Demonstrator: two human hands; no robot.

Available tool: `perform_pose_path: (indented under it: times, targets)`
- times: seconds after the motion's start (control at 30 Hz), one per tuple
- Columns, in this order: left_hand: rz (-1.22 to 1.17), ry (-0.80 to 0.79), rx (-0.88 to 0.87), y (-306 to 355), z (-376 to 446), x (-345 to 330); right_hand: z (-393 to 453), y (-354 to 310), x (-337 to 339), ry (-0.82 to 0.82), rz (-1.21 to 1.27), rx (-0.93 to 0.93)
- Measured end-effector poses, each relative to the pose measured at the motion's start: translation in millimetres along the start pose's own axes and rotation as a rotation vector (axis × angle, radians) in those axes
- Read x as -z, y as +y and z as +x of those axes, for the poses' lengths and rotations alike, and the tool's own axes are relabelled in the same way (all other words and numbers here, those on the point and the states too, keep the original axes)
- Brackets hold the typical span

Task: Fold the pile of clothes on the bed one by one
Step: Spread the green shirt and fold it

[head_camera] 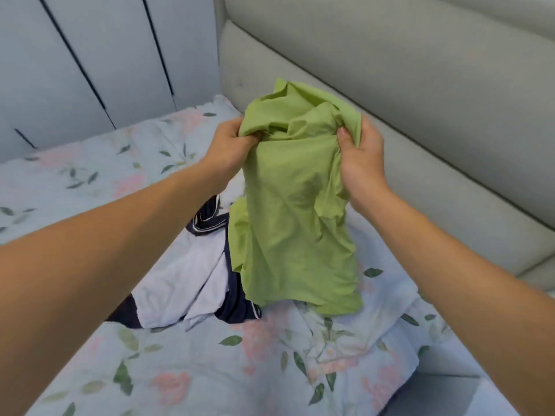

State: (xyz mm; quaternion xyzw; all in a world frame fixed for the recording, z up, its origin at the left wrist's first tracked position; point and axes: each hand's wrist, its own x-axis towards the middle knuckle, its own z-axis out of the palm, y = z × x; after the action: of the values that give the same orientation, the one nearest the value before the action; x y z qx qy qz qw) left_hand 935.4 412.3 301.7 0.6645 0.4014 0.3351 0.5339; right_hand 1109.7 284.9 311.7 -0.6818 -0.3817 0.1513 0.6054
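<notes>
Both bare forearms come in from the near corners, left from near-left, right from near-right, converging mid-frame; under them the bed (168, 367), covered in a pale blue sheet with pink flowers and green leaves, rumpled at near right; on the bed at centre-left, a white garment (183, 283) tangled with a navy garment (237, 304) with white trim, both unfolded, lying flat; the bottom hem of the green garment (297, 211) hangs down over the right edge of that pile and appears to reach the sheet just right of the navy piece; the rest of the green garment is lifted off the bed, bunched and creased, held at its top by both hands; left hand (225, 151) grips the top-left edge, fingers curled tight into the cloth; right hand (362, 166) grips the top-right edge, thumb on the near face, fingers (368, 127) wrapped round behind the fabric; hands level with each other, close together, cloth crumpled between them and poking up above; far right, a padded grey headboard (420, 85) runs diagonally along the bed; far left, pale wardrobe doors (90, 55) with dark gaps between panels.
</notes>
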Motion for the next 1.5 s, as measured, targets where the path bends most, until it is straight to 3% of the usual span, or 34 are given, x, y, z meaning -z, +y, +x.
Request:
perform_pose_path:
  times: [0.3,0.5,0.7,0.9,1.1,1.5]
  targets:
    - [0.222,0.112,-0.159,234.6,-128.4,174.0,-55.9,-254.0,-6.5,-0.117,0.087,0.126]
    - [0.299,0.280,-0.200,322.5,-221.9,264.0,-107.0,-352.8,-14.4,-0.207,0.064,0.143]
    - [0.370,0.446,-0.168,345.9,-287.3,325.3,-130.8,-391.3,-35.9,-0.353,0.019,0.082]
    - [0.419,0.470,-0.107,341.9,-326.4,356.9,-149.2,-413.6,-58.4,-0.479,0.072,0.074]
    - [0.440,0.488,-0.126,332.4,-343.7,375.9,-139.4,-414.2,-75.0,-0.598,0.081,0.102]
    - [0.495,0.627,-0.102,383.1,-351.8,440.5,-100.1,-461.4,-147.0,-0.861,0.113,0.254]
